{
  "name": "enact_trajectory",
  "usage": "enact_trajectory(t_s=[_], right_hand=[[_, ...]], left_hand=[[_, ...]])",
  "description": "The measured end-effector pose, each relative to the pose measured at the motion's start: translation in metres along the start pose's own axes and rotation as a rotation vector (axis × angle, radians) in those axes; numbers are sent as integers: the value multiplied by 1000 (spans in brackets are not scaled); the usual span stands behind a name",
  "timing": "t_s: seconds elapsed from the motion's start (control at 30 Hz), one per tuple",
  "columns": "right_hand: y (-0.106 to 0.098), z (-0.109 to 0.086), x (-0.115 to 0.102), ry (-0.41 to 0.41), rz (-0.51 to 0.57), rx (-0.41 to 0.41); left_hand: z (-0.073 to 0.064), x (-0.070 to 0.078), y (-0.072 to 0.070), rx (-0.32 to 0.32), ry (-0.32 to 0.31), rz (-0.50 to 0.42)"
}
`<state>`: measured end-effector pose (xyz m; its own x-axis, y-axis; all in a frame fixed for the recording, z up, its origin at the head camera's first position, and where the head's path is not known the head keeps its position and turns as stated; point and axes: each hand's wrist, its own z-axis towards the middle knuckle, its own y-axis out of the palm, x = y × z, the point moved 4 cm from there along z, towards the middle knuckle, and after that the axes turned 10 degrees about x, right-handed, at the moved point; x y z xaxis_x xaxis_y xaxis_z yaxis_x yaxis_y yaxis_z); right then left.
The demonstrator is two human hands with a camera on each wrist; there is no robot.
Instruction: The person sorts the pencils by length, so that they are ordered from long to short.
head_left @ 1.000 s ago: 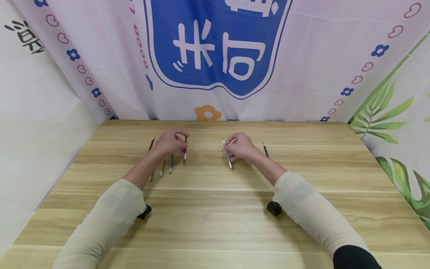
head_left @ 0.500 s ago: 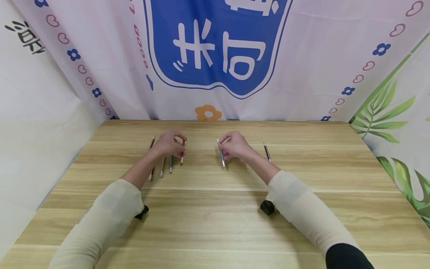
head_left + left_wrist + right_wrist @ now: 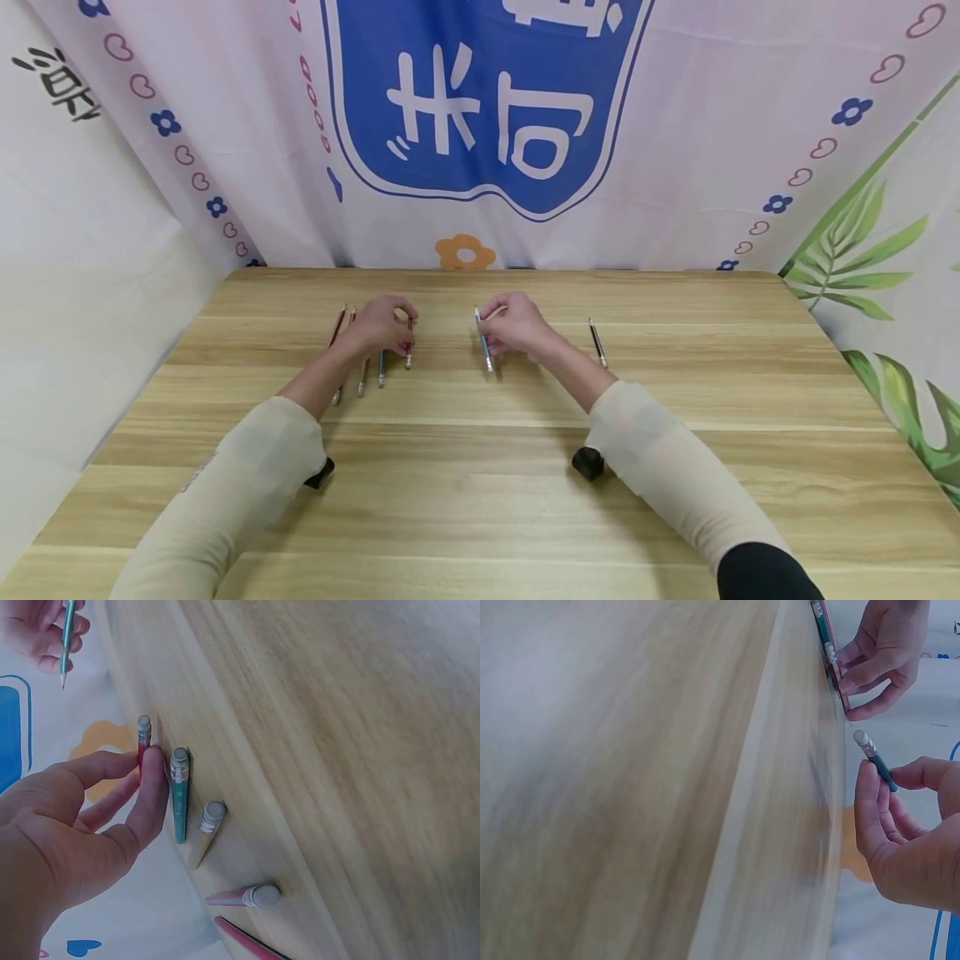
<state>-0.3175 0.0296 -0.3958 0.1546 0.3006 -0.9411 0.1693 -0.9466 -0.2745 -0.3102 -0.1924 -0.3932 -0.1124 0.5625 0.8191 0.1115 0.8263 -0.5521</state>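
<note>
My left hand (image 3: 384,323) pinches a red pencil (image 3: 409,343) between thumb and fingers, its eraser end toward me. In the left wrist view the same red pencil (image 3: 143,735) stands just beside a green pencil (image 3: 179,796) on the table. Across from it, my right hand (image 3: 516,323) pinches a blue-green pencil (image 3: 483,342), tip pointing away. The right wrist view shows this pencil (image 3: 875,760) held off the table by thumb and fingertips. Under and beside my left forearm lie several pencils in a row, among them a tan pencil (image 3: 363,379) and a dark red pencil (image 3: 337,333).
A black pencil (image 3: 597,342) lies to the right, beyond my right forearm. The wooden table (image 3: 465,500) ends at a printed cloth (image 3: 675,167) hung behind it. Black wrist devices (image 3: 588,463) show under both sleeves.
My right hand has moved left with the blue-green pencil, closer to my left hand. My left hand and the red pencil have shifted slightly left and toward me.
</note>
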Motion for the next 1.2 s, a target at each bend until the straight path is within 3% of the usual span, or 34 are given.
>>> enact_trajectory(t_s=[0.5,0.9,1.2], right_hand=[[10,-2,-7,3,-1,-15],[18,0,-9,6,-2,-21],[26,2,-10,6,23,-39]], left_hand=[[1,0,1,-2,-26,50],[2,-2,2,40,-118,22],[1,-1,1,25,-120,37]])
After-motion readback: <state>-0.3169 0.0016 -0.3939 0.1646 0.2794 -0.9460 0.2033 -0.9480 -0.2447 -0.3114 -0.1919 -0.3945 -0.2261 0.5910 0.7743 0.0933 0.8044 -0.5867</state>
